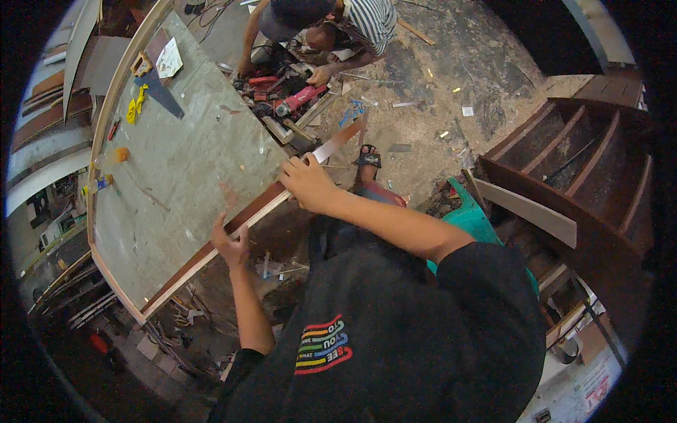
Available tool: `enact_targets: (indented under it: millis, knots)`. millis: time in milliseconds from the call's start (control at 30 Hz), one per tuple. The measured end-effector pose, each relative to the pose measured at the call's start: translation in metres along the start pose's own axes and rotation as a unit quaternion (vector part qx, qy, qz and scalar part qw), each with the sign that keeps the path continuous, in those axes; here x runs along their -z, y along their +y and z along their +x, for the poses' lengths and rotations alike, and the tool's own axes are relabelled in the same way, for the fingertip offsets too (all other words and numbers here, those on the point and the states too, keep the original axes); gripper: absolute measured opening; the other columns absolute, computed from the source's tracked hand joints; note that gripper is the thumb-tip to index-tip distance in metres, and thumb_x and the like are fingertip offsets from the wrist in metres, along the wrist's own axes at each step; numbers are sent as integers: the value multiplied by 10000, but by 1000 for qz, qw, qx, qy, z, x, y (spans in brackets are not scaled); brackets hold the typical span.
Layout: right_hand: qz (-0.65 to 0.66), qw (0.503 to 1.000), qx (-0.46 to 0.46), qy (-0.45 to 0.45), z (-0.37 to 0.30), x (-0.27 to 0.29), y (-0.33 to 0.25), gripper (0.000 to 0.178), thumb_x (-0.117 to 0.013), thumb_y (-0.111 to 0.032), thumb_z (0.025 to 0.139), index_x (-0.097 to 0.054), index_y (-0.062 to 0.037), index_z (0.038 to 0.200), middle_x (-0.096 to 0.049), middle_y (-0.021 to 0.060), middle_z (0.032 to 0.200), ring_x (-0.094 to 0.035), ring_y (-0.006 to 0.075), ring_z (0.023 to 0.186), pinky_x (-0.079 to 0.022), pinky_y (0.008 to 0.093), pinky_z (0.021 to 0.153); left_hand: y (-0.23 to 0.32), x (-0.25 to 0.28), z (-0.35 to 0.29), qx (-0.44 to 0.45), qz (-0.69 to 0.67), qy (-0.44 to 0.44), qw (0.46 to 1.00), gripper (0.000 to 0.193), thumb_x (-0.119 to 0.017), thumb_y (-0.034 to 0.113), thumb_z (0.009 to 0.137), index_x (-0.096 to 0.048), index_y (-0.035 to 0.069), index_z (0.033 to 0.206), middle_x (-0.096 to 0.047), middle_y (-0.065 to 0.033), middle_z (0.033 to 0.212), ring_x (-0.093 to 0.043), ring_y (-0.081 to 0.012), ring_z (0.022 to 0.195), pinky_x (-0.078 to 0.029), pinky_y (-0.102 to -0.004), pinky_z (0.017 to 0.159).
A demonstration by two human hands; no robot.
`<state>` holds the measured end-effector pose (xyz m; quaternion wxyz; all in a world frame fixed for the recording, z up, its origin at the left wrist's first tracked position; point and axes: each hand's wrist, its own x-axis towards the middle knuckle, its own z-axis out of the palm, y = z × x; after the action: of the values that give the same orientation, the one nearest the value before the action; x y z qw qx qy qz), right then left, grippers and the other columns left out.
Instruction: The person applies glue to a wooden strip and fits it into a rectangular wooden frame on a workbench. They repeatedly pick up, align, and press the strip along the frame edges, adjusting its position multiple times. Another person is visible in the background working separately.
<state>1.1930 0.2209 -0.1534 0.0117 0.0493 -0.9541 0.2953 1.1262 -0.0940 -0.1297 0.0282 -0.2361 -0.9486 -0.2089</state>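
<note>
Evidently for support, the brown strip lies along the table edge, one end overhanging. The right hand clasps it, presumably for steadiness; the left hand meets it, fingers spread, grip unconfirmed.

On the chest of the black T-shirt, a printed emblem carries short rows of pale capital letters, set among red, orange, yellow, green and blue stripes. To the right of the T-shirt, a whitish sheet bears red marks, probably lettering, though too blurred to read.
</note>
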Motion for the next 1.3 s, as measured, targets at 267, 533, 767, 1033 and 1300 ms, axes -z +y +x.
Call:
enact_targets:
  millis: [267,533,767,1033,1300]
  knots:
    - [-19,998,-18,-52,5,11,-6,596,-867,-268,703,-648,-76,1223,-593,113,1241,-522,308,1238,-383,567,1047,-62,23,-46,88,151,-63,983,742,-860,407,777,-564,76,1373,-592,-162,1360,-482,-350,1358,-267,-537,1183]
    - [-15,993,100,-54,61,-30,-174,837,-774,-465,836,-453,-59,1494,-492,265,1460,-423,430,1398,-297,621,1144,-92,4,-69,85,89,50,991,582,-827,315,792,-635,86,1291,-648,-171,1277,-559,-364,1256,-324,-527,1156]
    - [48,976,206,-56,137,-168,-391,728,-721,-451,891,-496,-33,1443,-514,227,1450,-504,425,1313,-394,536,1100,-103,12,-149,97,-7,182,978,650,-671,411,944,-477,85,1472,-329,-152,1626,-305,-396,1499,-215,-587,1218]
    - [-97,950,245,-168,203,-331,-533,804,-697,-503,917,-405,-37,1502,-486,201,1470,-459,401,1366,-358,548,1136,-198,54,-486,382,-129,117,908,415,-722,336,894,-663,129,1249,-592,-149,1392,-586,-373,1244,-467,-501,1040]
    - [-42,943,298,-145,226,-445,-692,800,-620,-538,963,-379,-20,1523,-441,226,1512,-403,410,1413,-299,556,1171,-217,12,-761,745,-102,458,474,233,-707,196,963,-691,40,1136,-702,-84,996,-665,-234,876,-536,-366,847]
